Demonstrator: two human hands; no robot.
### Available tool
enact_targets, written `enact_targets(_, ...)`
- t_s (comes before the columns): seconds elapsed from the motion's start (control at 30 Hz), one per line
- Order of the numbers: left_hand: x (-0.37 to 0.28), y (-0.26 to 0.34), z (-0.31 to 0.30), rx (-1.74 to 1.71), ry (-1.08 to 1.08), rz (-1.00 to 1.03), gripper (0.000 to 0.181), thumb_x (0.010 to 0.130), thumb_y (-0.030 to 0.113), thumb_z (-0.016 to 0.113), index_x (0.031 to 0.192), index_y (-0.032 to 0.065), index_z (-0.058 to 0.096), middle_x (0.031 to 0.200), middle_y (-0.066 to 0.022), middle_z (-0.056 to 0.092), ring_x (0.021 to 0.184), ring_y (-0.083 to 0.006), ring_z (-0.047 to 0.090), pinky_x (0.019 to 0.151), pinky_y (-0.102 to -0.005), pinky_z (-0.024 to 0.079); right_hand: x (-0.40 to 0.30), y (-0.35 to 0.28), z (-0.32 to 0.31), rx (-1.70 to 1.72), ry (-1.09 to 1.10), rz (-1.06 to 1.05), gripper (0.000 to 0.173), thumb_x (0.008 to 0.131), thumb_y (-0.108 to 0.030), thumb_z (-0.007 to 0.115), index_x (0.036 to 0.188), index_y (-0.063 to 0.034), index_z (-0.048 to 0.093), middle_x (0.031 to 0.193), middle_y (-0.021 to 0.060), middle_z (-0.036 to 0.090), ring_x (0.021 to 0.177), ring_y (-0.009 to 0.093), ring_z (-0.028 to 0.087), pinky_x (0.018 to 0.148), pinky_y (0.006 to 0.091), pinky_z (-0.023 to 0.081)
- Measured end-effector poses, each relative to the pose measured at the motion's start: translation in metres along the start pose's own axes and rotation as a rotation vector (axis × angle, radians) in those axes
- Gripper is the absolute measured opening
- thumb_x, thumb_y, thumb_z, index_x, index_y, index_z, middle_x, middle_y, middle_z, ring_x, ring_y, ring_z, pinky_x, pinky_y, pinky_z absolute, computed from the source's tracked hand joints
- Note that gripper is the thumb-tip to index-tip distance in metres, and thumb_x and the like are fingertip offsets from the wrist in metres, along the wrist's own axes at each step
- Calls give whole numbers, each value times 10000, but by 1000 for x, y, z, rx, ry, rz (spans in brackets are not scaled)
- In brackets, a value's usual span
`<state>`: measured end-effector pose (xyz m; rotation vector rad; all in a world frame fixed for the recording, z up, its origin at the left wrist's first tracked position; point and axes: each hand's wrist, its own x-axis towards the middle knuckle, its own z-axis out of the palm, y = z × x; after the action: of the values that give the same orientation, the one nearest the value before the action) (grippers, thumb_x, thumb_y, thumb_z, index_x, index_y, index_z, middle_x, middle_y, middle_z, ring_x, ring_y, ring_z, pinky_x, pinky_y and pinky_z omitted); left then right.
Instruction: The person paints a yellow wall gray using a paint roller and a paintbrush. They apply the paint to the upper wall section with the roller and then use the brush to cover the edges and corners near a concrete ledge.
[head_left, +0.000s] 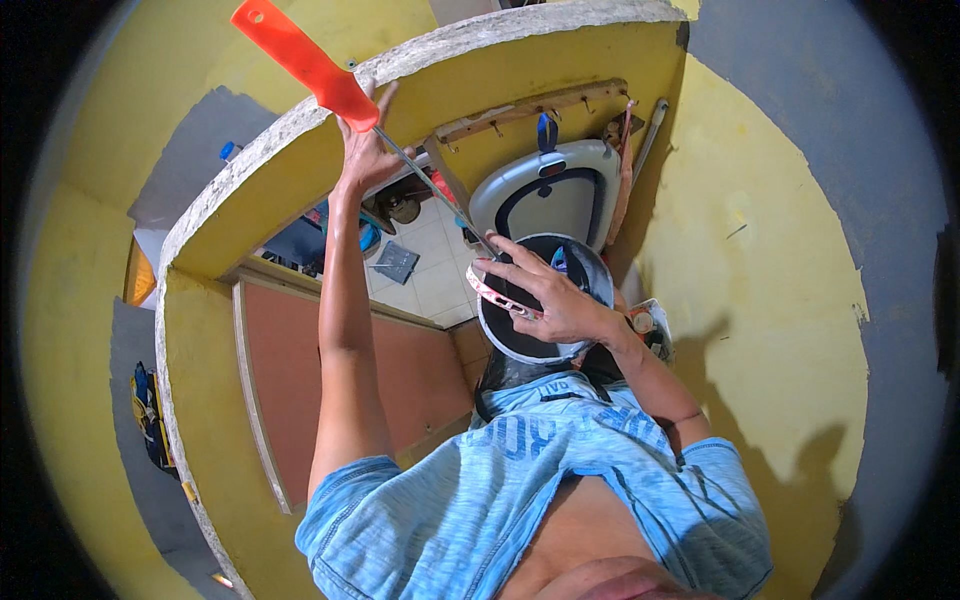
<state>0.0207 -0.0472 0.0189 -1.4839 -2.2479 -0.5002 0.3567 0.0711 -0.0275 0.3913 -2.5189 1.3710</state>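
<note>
A paint roller frame has an orange handle (307, 67) rising close to the camera. Its metal rod (435, 191) slants down into the mouth of a dark-lined round bucket (546, 354). Behind the handle's lower end, my left hand (367, 146) reaches up to the rough top of a low wall, fingers spread; the handle partly hides it. Over the bucket mouth, my right hand (559, 300) grips a curved pink-and-white patterned strip (501, 298), which looks like the bucket's handle. Its fingertips lie beside the rod. The roller's far end is hidden.
The curved wall edge (176, 225) is rough and whitish. Below are a salmon-coloured panel (352, 375), a tiled floor (442, 266) and a grey tray (396, 262). A hook rail (525, 112) hangs above a grey-white plastic tub (555, 202). At right stands a yellow wall (765, 300) with grey paint.
</note>
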Motion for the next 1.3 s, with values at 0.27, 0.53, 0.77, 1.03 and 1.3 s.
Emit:
enact_targets(0.27, -74, 102, -38, -1170, -768, 76, 822, 578, 72, 757, 1326, 29, 419, 1381, -116, 438, 1327, -231, 343, 1125, -373, 225, 1, -7, -6, -9, 210, -45, 573, 657, -92, 682, 1188, -68, 466, 1245, 163, 425, 1216, 358, 425, 1045, 424, 341)
enact_targets(0.53, -122, 154, 33, -1290, 46, -235, 327, 653, 73, 775, 726, 79, 457, 982, -84, 575, 1102, -245, 518, 964, -374, 367, -6, -3, -9, 86, 359, -24, 486, 649, -67, 699, 1091, -44, 499, 1086, 118, 505, 993, 251, 540, 897, 348, 430)
enact_targets(0.77, -110, 178, 50, -798, 545, -373, 111, 821, 41, 633, 721, 1, 608, 700, -63, 611, 685, -188, 593, 645, -313, 459, 0, -12, -13, 97, 360, -150, 475, 726, -232, 761, 1079, -39, 509, 1046, 118, 531, 949, 237, 565, 869, 345, 443)
enact_targets(1.03, -103, 195, 39, -662, 549, -223, 151, 848, 72, 612, 713, 6, 620, 746, -86, 602, 713, -236, 587, 658, -338, 462, -25, 31, -47, 12, 483, 256, 267, 800, -151, 702, 1032, -104, 578, 986, 77, 597, 915, 248, 604, 839, 361, 476)
enact_targets(1.3, -102, 195, 40, -691, 559, -241, 182, 861, 112, 538, 948, 35, 679, 905, -132, 608, 850, -254, 591, 759, -365, 467, -28, 36, -48, -653, 6, 70, 344, 658, -120, 748, 993, -135, 670, 1275, 105, 442, 1193, 307, 423, 959, 416, 400)
